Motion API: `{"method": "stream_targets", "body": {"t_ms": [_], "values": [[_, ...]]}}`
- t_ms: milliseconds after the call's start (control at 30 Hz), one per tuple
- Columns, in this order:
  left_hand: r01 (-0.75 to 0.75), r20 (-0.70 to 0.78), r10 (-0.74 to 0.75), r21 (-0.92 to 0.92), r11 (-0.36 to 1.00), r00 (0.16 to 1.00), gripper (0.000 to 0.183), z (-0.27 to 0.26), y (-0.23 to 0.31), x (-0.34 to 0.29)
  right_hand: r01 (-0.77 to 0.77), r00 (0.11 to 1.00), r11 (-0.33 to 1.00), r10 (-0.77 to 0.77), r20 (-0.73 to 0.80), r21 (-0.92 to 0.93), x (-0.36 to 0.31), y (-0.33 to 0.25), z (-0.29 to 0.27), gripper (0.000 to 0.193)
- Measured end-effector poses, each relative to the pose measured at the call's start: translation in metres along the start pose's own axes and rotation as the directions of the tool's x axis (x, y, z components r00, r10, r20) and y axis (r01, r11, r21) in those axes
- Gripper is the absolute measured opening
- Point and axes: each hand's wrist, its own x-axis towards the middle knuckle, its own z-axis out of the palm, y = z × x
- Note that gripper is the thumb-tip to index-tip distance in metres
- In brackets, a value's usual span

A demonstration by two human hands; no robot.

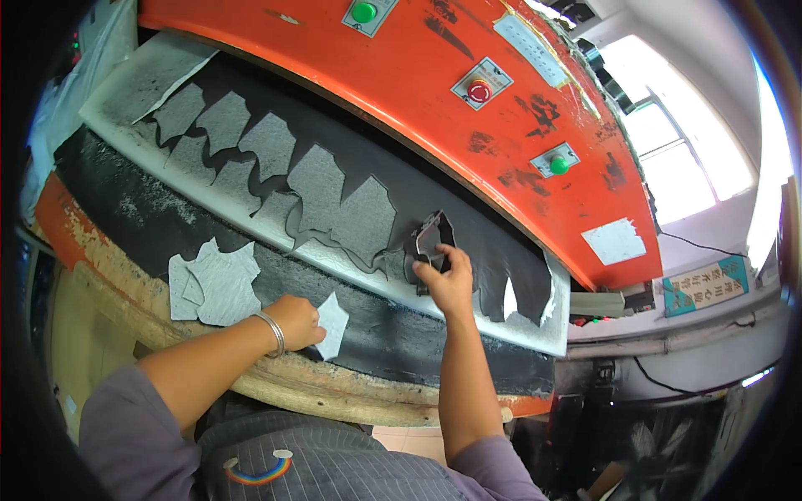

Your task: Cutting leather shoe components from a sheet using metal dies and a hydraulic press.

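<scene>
Cutter (428, 239) at dark sheet (494, 257): positioning step, apparently.
Right hand (452, 281) pinches cutter's wall; left hand (294, 324) pinches 1 grey piece (333, 326). Next move likely needs cutter flat, hands clear.

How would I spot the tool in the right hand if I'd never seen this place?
Find the big orange-red machine slanting across the top, then the black sheet below it. Toward that sheet's right end, the right hand grips a dark cutting die. Unlike the flat grey shapes to its left, it is a hollow frame with raised walls.
</scene>
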Motion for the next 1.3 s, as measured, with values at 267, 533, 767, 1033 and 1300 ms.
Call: {"method": "stream_targets", "body": {"t_ms": [267, 533, 767, 1033, 1300], "values": [[0.108, -0.225, -0.119, -0.060, 0.992, 0.967, 0.038, -0.077, 0.100, 0.013, 0.135, 0.991, 0.986, -0.134, 0.016, -0.102, 0.034, 0.029, 0.002, 0.086], [-0.020, -0.684, 0.044, 0.043, 0.999, 0.728, 0.064, 0.001, 0.092, 0.151, 0.119, 0.992, 0.976, -0.126, -0.027, -0.180, -0.010, 0.069, 0.008, 0.105], [-0.138, -0.713, 0.192, 0.134, 0.981, 0.675, 0.067, 0.000, 0.096, 0.165, 0.234, 0.966, 0.944, -0.253, -0.055, -0.234, 0.005, 0.085, -0.004, 0.096], [-0.142, -0.727, 0.225, 0.175, 0.974, 0.648, 0.072, 0.001, 0.097, 0.173, 0.247, 0.959, 0.937, -0.272, -0.073, -0.246, 0.012, 0.089, -0.004, 0.097], [-0.099, -0.694, 0.202, 0.186, 0.977, 0.691, 0.071, -0.003, 0.085, 0.156, 0.234, 0.966, 0.937, -0.254, -0.042, -0.260, 0.002, 0.081, 0.008, 0.099]]}}
